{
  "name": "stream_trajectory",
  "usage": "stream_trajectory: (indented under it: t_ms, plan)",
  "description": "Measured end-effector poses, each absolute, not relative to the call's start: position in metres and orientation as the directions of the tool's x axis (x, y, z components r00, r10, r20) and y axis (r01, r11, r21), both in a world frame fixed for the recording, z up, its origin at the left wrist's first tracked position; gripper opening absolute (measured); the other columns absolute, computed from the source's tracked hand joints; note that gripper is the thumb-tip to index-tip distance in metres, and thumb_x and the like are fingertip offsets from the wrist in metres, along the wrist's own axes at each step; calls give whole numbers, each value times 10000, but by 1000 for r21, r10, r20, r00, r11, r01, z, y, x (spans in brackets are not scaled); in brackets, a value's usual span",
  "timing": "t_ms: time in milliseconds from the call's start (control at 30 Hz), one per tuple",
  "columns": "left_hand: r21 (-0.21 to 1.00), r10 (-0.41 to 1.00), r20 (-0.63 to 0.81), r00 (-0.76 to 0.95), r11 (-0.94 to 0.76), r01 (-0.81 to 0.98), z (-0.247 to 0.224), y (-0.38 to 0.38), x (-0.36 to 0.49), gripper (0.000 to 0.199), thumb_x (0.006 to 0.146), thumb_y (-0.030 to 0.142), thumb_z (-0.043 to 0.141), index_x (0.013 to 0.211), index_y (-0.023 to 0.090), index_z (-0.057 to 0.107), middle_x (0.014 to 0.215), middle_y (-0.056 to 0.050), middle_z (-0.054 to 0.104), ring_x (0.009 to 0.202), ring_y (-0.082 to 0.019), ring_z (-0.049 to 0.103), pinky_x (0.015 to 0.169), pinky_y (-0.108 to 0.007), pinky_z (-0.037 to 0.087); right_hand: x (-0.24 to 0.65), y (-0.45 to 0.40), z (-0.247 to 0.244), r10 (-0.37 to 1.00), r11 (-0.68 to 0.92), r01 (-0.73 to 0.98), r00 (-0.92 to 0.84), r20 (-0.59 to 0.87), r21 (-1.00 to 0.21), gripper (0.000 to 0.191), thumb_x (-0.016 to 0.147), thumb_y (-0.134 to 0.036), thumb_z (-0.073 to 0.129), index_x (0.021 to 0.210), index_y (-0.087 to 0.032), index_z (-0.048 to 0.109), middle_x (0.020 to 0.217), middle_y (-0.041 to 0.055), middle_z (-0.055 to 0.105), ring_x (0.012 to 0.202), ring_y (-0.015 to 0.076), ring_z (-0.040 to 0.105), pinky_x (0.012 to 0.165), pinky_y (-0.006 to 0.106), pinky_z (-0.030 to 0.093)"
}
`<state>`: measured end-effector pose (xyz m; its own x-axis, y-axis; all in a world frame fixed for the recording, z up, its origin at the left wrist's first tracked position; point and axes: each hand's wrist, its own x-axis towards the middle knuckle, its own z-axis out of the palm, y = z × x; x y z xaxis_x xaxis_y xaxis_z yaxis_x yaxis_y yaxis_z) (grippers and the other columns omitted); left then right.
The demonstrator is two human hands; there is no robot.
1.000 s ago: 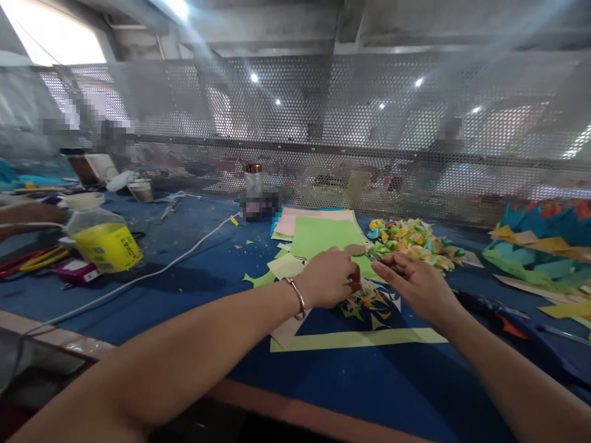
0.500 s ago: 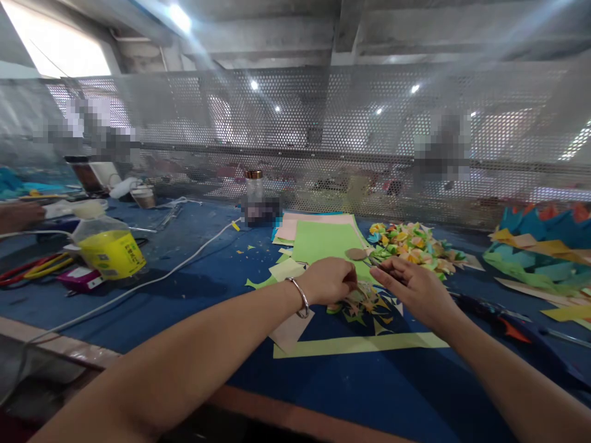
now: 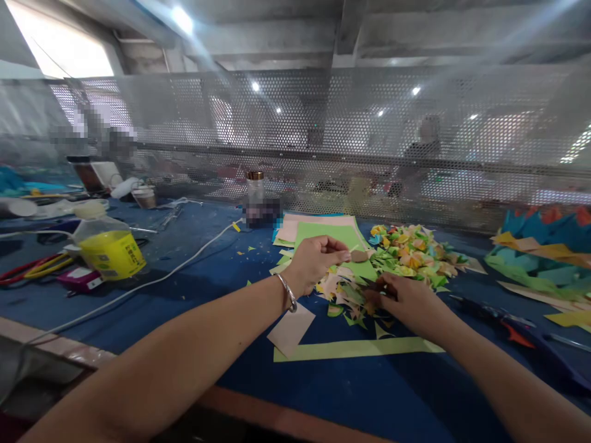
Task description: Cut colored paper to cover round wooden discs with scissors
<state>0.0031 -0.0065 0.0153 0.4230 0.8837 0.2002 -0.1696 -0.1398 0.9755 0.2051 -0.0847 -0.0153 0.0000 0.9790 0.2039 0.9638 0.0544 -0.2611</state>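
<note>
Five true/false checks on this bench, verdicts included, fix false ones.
1. The bracelet is on the left wrist. True.
2. The yellow-labelled bottle is right of the green sheet. False: the bottle is left of it.
3. The pale strip lies nearer the camera than the paper scraps. True.
4. The tabletop is red. False: the tabletop is blue.
5. The left hand is nearer the flower heap than the right hand. False: the right hand is nearer.

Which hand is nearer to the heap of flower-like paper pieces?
Right. The right hand is just in front of the heap; the left hand is farther, to its left.
</note>
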Motion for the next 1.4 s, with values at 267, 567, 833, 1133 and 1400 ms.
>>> stream_trajectory:
  t_ms: [267, 567, 833, 1133, 1400]
  plan:
    - [947, 910, 80, 408, 59, -316, 27, -35, 10, 137, 697, 56, 786, 721, 146, 685, 692, 6, 657, 673, -95, 605, 777, -278, 481, 206, -93, -20, 947, 67, 998, -58, 315, -18, 263, 923, -488, 563, 926, -239, 649, 842, 74, 745, 724, 275, 701, 529, 299, 316]
    - [901, 920, -14, 391, 182, -394, 27, -46, 13, 157, 685, 74, 799, 709, 158, 669, 692, 4, 658, 681, -104, 595, 762, -278, 465, 172, -113, 3, 461, 228, 914, -404, 790, 335, 218, 999, -255, 501, 1130, -187, 662, 907, 85, 739, 782, 226, 695, 548, 307, 421]
    - [856, 900, -44, 435, 258, -447, 23, -52, 19, 173, 713, 42, 758, 641, 146, 640, 721, -15, 665, 668, -95, 594, 731, -258, 468, 169, -112, 4, 370, 288, 842, -538, 757, 457, 204, 988, -157, 537, 1104, -214, 694, 916, 60, 772, 821, 182, 706, 663, 270, 482]
    - [843, 897, -47, 440, 272, -464, 22, -57, 19, 184, 666, 61, 811, 681, 143, 647, 695, -3, 660, 652, -94, 586, 718, -264, 455, 170, -112, 2, 345, 401, 830, -529, 775, 388, 219, 971, -125, 547, 1075, -241, 701, 939, 59, 763, 853, 192, 718, 722, 273, 524]
    - [909, 896, 153, 418, 39, -416, 19, -49, 19, 209, 695, 66, 785, 817, 152, 639, 654, 18, 668, 607, -89, 605, 673, -248, 454, 168, -111, 4, 504, 601, 765, -138, 853, -232, 66, 959, -231, 603, 922, -245, 657, 892, 64, 666, 765, 200, 653, 620, 304, 527]
